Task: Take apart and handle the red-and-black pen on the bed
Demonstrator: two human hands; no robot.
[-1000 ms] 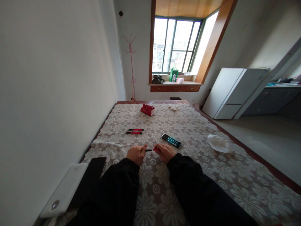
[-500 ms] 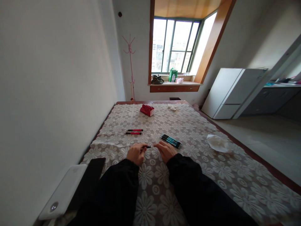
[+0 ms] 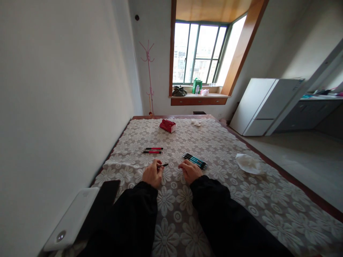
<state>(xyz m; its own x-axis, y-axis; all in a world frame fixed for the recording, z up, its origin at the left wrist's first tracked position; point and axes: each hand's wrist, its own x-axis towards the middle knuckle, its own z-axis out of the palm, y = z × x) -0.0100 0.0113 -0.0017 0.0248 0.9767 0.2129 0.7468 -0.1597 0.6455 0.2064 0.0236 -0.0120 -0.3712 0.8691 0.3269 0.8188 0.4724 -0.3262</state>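
Pinched in the fingers of my left hand (image 3: 152, 174) is a black pen barrel (image 3: 164, 165), its tip pointing right. My right hand (image 3: 191, 171) grips the right end of a thin, pale pen refill (image 3: 174, 167), which stretches across the gap toward the barrel. At this size I cannot tell whether the refill still touches the barrel. Just beyond my right hand lie several teal and black pens (image 3: 195, 160) side by side. Two red and black pens (image 3: 154, 148) rest on the tablecloth past my left hand.
A flower-patterned tablecloth (image 3: 166, 200) covers the table. Farther back are a red tissue pack (image 3: 167, 125) and a small crumpled white piece (image 3: 197, 124). White tissue (image 3: 249, 164) lies right. A white device (image 3: 71, 219) and a black flat object (image 3: 100, 205) sit near left, by the wall.
The gap between my hands has widened: my left hand has shifted slightly left and up with the barrel. More of the pale refill shows between them.
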